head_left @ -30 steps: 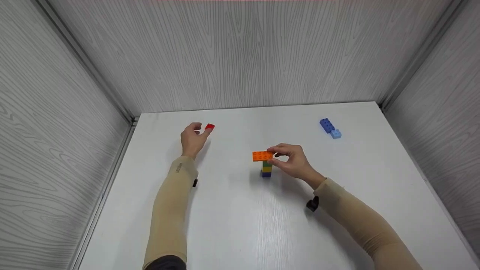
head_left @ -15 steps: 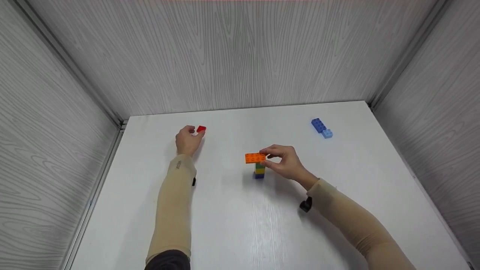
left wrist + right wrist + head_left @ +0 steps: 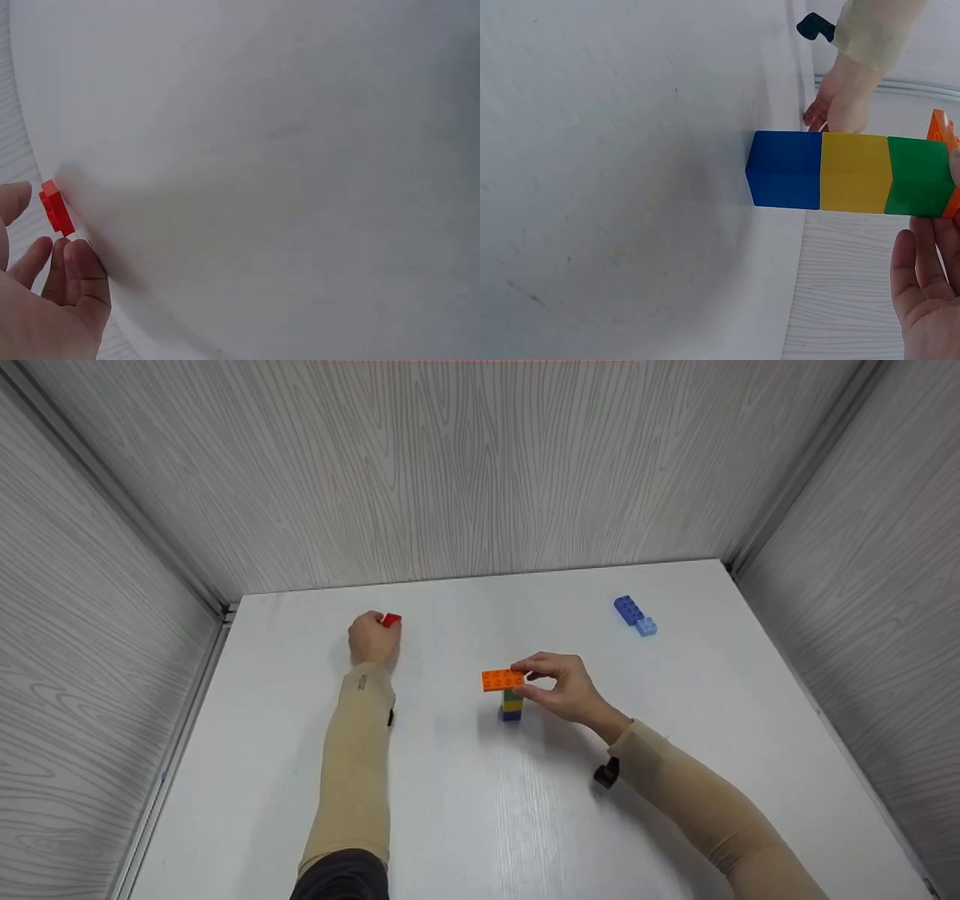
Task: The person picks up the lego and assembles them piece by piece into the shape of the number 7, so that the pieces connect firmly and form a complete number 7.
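Observation:
In the head view my left hand (image 3: 373, 640) is at the far left of the table, beside a small red brick (image 3: 391, 619). The left wrist view has the red brick (image 3: 57, 208) between thumb and fingers, its lower end close to the fingertips (image 3: 84, 262); the thumb is apart from it. With thumb and fingers my right hand (image 3: 564, 686) pinches the right end of a flat orange brick (image 3: 498, 680). Beneath that stands an upright stack, seen in the right wrist view: green brick (image 3: 919, 177), yellow brick (image 3: 855, 173), blue brick (image 3: 785, 170). The orange one overhangs leftward.
A dark blue brick (image 3: 628, 610) and a light blue brick (image 3: 646, 627) lie against each other at the back right. The white table (image 3: 465, 810) is bounded by grey wood-grain panels (image 3: 480, 472) at the back and sides.
My left hand has come closer around the red brick, its fingers lowering beside it. The right hand keeps its pinch on the orange brick over the stack. The head view has shifted slightly.

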A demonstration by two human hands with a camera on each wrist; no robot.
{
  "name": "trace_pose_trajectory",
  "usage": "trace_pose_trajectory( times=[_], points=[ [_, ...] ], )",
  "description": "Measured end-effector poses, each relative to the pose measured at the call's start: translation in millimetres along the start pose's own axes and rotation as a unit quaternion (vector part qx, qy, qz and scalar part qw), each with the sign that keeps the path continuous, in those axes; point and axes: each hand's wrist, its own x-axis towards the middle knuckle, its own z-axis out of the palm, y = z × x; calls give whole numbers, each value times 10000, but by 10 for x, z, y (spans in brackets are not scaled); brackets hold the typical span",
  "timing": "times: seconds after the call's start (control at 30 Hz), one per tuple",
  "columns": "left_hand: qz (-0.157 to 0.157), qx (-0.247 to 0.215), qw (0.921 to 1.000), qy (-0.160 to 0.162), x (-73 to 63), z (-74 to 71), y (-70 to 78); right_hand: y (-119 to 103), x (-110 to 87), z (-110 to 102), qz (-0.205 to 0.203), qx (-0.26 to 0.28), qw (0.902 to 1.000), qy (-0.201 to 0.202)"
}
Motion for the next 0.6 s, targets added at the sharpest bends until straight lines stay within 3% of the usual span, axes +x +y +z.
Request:
trace_pose_trajectory(
  times=[0.3, 0.37, 0.6],
  points=[
    [-160, 322, 9993, 91, 48, 66, 11, 10, -7, 20, -56, 21, 10000, -3],
    [-157, 406, 9990, 82, -1, 39, 76, 13, -4, 15, -53, 41, 10000, 10],
    [109, 248, 9996, 85, -365, -171, 384, 29, -3, 9, -81, 5, 10000, 46]
  ],
)
